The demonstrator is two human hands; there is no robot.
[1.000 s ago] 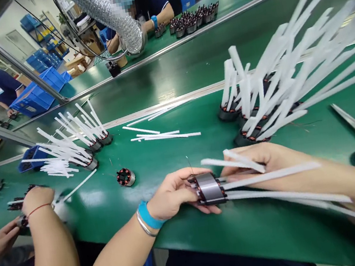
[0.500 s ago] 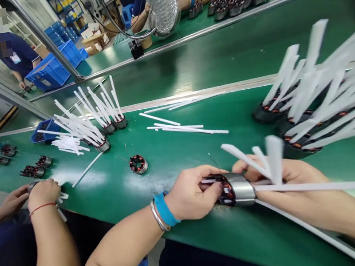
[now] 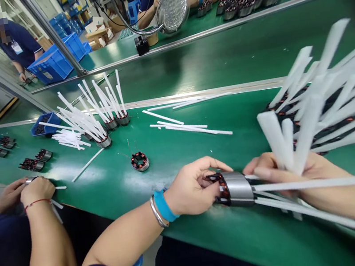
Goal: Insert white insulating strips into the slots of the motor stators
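My left hand (image 3: 194, 187) grips the black end of a silver motor stator (image 3: 239, 187) with copper windings, held on its side above the green table. Long white strips (image 3: 323, 184) stick out of the stator's right end. My right hand (image 3: 279, 168) is at that end, its fingers closed round white strips (image 3: 278, 139), some of them standing up from the hand. A single stator (image 3: 140, 161) with thin wires lies on the table beyond my left hand.
Stators bristling with white strips (image 3: 339, 116) stand at the right, more (image 3: 103, 140) at the left back. Loose strips (image 3: 193, 127) lie mid-table. At the left a co-worker's hands (image 3: 36, 191) hold a stator. A metal rail (image 3: 196, 35) crosses behind.
My right hand has shifted slightly right, and the strips in it stand more upright. My left hand still holds the stator. The view has moved a little.
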